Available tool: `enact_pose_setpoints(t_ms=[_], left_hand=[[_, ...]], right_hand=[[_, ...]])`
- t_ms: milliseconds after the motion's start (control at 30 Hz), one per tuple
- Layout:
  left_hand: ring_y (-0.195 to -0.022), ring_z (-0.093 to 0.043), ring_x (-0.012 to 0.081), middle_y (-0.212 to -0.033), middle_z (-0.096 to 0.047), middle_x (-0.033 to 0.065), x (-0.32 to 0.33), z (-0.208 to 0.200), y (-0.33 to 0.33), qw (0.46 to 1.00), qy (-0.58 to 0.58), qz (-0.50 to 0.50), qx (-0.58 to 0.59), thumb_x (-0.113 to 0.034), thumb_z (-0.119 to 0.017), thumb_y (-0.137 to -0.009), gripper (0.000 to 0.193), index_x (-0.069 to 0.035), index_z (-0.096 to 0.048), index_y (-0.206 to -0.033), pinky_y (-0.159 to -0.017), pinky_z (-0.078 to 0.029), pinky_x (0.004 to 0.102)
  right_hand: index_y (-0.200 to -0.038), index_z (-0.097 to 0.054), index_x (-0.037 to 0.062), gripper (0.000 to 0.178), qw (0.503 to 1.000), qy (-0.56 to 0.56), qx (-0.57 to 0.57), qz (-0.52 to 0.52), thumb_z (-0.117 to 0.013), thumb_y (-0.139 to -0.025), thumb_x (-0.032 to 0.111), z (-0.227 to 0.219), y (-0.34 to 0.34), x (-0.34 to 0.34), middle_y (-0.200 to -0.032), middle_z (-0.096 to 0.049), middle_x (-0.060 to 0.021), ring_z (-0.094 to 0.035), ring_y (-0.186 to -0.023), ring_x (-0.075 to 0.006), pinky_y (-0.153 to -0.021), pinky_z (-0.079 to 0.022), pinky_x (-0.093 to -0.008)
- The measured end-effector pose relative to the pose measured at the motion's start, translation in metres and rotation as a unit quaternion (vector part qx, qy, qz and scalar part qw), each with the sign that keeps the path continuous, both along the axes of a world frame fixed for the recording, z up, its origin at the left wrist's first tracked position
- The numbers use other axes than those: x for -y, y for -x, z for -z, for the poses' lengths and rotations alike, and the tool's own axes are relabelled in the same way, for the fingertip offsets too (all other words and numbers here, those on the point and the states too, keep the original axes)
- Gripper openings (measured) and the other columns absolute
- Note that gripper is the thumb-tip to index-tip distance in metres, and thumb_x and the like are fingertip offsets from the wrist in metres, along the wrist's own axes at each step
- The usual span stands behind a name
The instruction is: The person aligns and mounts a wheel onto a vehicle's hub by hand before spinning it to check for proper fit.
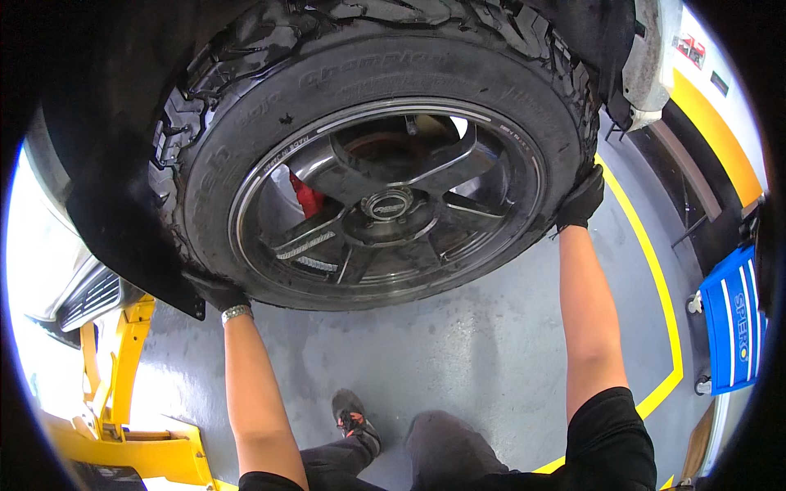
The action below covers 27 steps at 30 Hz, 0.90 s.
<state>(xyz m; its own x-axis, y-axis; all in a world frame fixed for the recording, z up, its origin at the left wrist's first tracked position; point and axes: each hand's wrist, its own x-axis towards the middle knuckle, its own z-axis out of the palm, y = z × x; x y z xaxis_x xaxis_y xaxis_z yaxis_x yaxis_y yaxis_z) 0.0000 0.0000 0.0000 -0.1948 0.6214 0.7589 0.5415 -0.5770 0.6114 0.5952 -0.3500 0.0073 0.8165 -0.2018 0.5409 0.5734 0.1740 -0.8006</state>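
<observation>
Head view: wheel (pixel 387 206) lies between left fingers (pixel 202 286) and right fingers (pixel 591 190), touching both; their spread unclear.

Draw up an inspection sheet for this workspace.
Surface: gray floor with a painted yellow line at right.
Job's things: black tire on a dark spoked rim; a red part shows between spokes.
Clutter: nothing seen.
Hands: left hand, gloved, at the tire's lower left, grip partly hidden; right hand, gloved, against its right side.
Cables: nothing seen.
Surroundings: blue wheeled cart at right; yellow metal frame at lower left.
</observation>
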Motion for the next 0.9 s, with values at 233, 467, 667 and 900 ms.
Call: enact_pose_setpoints(t_ms=[233, 467, 667, 900], left_hand=[[-0.135, -0.022, 0.0303, -0.147, -0.018, 0.02, 0.01, -0.009, 0.002, 1.0, -0.004, -0.009, 0.009, -0.036, -0.051, -0.087, 0.078, 0.0, -0.01, -0.142, -0.111, -0.017, 0.0387], [-0.133, -0.023, 0.037, -0.143, -0.023, 0.0264, -0.01, 0.023, 0.006, 0.972, -0.172, -0.082, -0.134, -0.026, -0.044, -0.09, 0.065, 0.006, -0.016, -0.139, -0.11, -0.017, 0.0394], [-0.122, -0.036, 0.0436, -0.137, -0.031, 0.0298, -0.025, 0.024, 0.025, 0.973, -0.121, -0.086, -0.174, -0.03, -0.046, -0.087, 0.069, 0.007, -0.018, -0.138, -0.103, -0.028, 0.0426], [-0.117, -0.041, 0.0451, -0.131, -0.037, 0.0335, -0.027, 0.026, 0.03, 0.922, -0.253, -0.152, -0.251, -0.018, -0.048, -0.087, 0.062, 0.008, -0.021, -0.137, -0.098, -0.034, 0.0445]], right_hand=[[-0.091, -0.058, 0.0016, 0.041, 1.0, -0.01, 0.023, 0.015, -0.037, -0.096, 0.036, 0.01, 0.005, -0.001, -0.084, -0.059, -0.0093, -0.053, -0.081, -0.0202, -0.075, -0.041, -0.034], [-0.117, -0.049, 0.0032, 0.034, 0.943, 0.213, 0.246, 0.068, -0.053, -0.088, 0.02, 0.012, -0.02, 0.005, -0.117, -0.055, -0.0144, -0.052, -0.108, -0.0251, -0.093, -0.04, -0.0362], [-0.139, -0.029, 0.0053, 0.052, 0.844, -0.05, -0.098, -0.525, -0.045, -0.094, 0.026, 0.014, -0.047, 0.006, -0.137, -0.04, -0.0114, -0.045, -0.119, -0.0249, -0.101, -0.037, -0.0357], [-0.129, -0.042, 0.0005, 0.043, 0.97, 0.115, 0.106, -0.186, -0.047, -0.092, 0.022, 0.007, -0.007, 0.003, -0.126, -0.05, -0.0138, -0.051, -0.111, -0.024, -0.096, -0.042, -0.0353]])
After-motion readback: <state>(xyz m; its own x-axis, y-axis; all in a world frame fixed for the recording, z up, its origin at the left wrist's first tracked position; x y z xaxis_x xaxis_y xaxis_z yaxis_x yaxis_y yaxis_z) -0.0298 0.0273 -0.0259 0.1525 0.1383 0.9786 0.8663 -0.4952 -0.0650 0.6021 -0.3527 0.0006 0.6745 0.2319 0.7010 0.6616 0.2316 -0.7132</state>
